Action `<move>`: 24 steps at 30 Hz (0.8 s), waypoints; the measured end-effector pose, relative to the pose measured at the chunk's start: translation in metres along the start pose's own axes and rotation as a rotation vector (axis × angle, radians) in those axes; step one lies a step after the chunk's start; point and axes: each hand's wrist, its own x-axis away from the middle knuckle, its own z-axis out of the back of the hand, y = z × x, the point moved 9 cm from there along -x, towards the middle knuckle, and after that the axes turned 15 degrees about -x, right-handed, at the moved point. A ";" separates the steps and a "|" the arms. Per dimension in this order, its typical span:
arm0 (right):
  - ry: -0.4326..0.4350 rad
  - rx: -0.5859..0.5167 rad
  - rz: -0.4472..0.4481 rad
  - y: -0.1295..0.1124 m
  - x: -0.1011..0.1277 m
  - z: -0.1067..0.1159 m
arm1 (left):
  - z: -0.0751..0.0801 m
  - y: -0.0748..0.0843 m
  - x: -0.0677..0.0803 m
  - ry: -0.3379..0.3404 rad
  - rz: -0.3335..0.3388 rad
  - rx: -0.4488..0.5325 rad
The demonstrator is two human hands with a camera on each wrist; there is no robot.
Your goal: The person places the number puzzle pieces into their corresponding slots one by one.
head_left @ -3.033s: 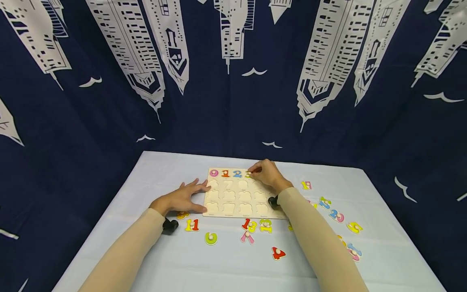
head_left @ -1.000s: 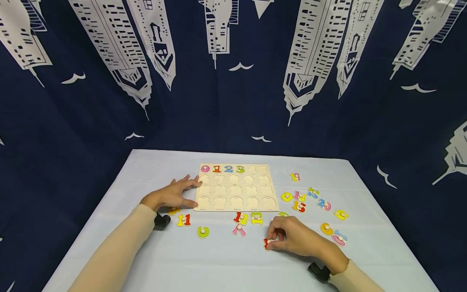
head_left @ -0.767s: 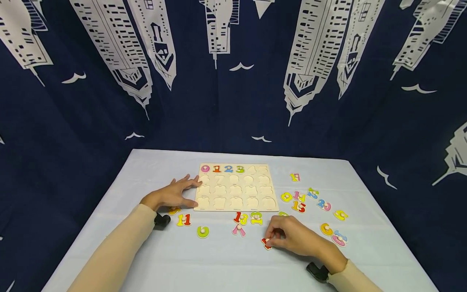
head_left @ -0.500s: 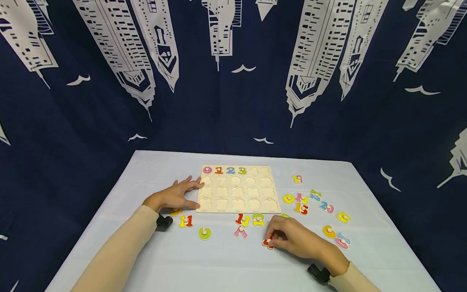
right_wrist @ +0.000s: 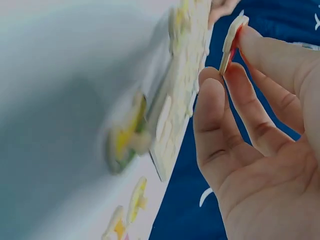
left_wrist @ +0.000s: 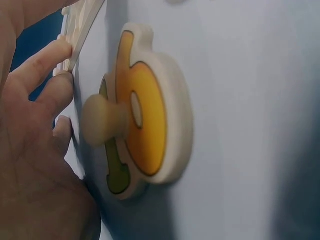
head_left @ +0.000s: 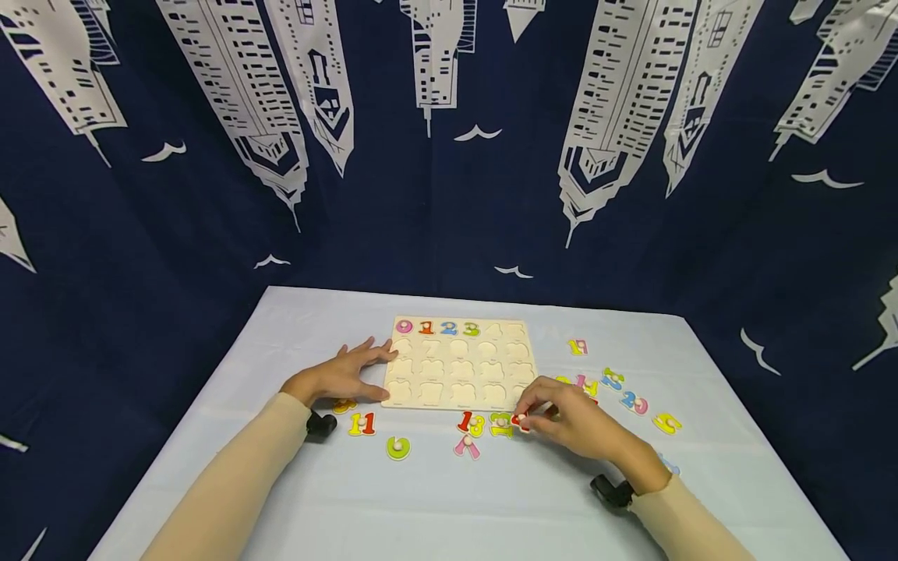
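A wooden number puzzle board (head_left: 459, 379) lies flat with 0, 1, 2 and 3 seated in its top row. My left hand (head_left: 347, 374) has its fingers spread, thumb and fingertips touching the board's left edge. By that hand, an orange and green number piece with a wooden knob (left_wrist: 145, 120) lies on the table. Thumb and fingers of my right hand (head_left: 578, 421) pinch the red number 4 piece (head_left: 520, 421) near the board's lower right corner. The right wrist view shows this piece (right_wrist: 232, 42) edge-on, held off the table, its red face toward the palm.
Loose number pieces lie about the white table (head_left: 393, 514): an 11 (head_left: 362, 425), a green piece (head_left: 397, 448), a 13 (head_left: 471, 423) and a pink piece (head_left: 466, 446) in front. More, including a 20 (head_left: 634, 402), lie right, some hidden by my right arm.
My right hand first leaves the 3 in the top row, then takes hold of the red 4 near the front and carries it up toward the board. My left hand stays at the board's edge.
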 end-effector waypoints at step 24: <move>0.207 0.140 -0.201 0.082 -0.133 0.054 | 0.001 0.003 0.004 0.014 -0.010 -0.010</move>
